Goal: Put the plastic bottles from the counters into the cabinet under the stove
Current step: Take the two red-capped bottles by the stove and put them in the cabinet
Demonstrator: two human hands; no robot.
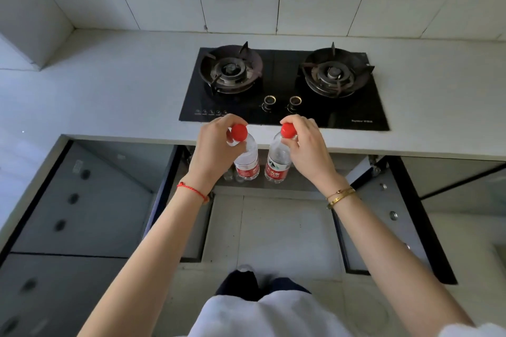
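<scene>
My left hand (212,145) grips a clear plastic bottle (247,161) with a red cap and red label by its neck. My right hand (306,145) holds a second, matching bottle (278,164) the same way. Both bottles hang upright side by side just below the counter's front edge, in front of the open cabinet (273,186) under the black two-burner stove (284,87). Inside the cabinet, behind the left bottle, faint clear bottle shapes (231,175) stand on its floor.
The cabinet's two doors stand swung open, one to the left (167,186) and one to the right (391,213). The pale counter (109,90) runs left and right of the stove. A tiled floor (273,227) lies below, with my legs at the bottom.
</scene>
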